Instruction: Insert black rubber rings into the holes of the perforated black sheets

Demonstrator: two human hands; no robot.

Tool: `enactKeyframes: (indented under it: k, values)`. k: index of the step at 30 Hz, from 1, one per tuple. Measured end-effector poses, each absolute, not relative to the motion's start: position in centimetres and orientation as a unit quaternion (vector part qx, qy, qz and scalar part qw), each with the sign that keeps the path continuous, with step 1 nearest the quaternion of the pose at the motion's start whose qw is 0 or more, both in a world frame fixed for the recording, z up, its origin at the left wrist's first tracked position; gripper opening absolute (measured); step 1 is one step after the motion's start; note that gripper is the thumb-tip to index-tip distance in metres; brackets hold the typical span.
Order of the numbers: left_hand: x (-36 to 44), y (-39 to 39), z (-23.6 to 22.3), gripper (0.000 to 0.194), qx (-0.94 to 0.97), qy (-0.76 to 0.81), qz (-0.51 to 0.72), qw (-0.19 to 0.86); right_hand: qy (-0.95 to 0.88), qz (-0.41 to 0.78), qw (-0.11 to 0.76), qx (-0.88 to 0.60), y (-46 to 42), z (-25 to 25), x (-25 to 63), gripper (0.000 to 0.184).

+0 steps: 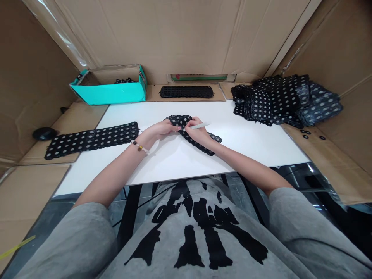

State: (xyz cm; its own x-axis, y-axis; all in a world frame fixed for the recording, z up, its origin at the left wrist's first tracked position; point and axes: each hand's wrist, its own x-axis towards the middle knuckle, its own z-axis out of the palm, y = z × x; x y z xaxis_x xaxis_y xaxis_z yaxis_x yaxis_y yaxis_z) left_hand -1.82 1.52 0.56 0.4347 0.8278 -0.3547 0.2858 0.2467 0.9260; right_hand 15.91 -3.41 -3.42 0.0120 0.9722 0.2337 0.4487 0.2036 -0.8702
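Hands together at center of white surface [174, 166]; left hand [161, 130] pinches black dotted lace strip [194, 138], steadying it; right hand [198, 133] clamped on white marker [200, 126], against lace; flat lace strip [91, 140] at 9 o'clock; stacked lace [286, 102] at 2 o'clock; teal box [107, 91] at 11 o'clock.

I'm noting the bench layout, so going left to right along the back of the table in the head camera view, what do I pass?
turquoise cardboard box → flat black perforated strip → stack of black polka-dot lace pieces
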Motion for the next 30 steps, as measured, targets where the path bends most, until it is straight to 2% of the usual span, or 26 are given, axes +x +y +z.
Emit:
enactKeyframes:
  k: [4, 9, 12, 15, 18, 24, 30]
  values:
    - [-2.1, 1.6, 1.0, 0.047, 0.612, 0.513, 0.168, 0.577, -0.632, 0.309, 0.444, -0.555, -2.7, -3.3, 16.3, 0.016]
    - [-2.6, 1.9, 0.5, 0.046, 0.687, 0.488, 0.187, 0.505, -0.48, 0.508, 0.488, -0.523, -1.4, -2.1, 17.4, 0.012]
    - [-2.4, 1.9, -0.2, 0.046, 0.705, 0.49, 0.213, 0.467, -0.398, 0.564, 0.541, -0.481, -1.5, -1.4, 17.6, 0.011]
    - [-1.6, 1.5, -0.7, 0.038, 0.679, 0.507, 0.266, 0.459, -0.393, 0.571, 0.552, -0.464, -1.8, -1.1, 17.5, 0.01]
    - [-1.0, 1.0, -0.8, 0.03, 0.64, 0.511, 0.289, 0.497, -0.402, 0.563, 0.548, -0.47, -1.8, -1.2, 17.4, 0.01]
    - [-1.1, 1.2, -0.6, 0.032, 0.577, 0.478, 0.291, 0.595, -0.437, 0.532, 0.501, -0.525, -1.3, -1.7, 17.3, 0.016]
    - [-1.1, 1.1, -0.7, 0.029, 0.575, 0.491, 0.305, 0.579, -0.466, 0.516, 0.498, -0.518, -1.6, -1.9, 17.2, 0.019]
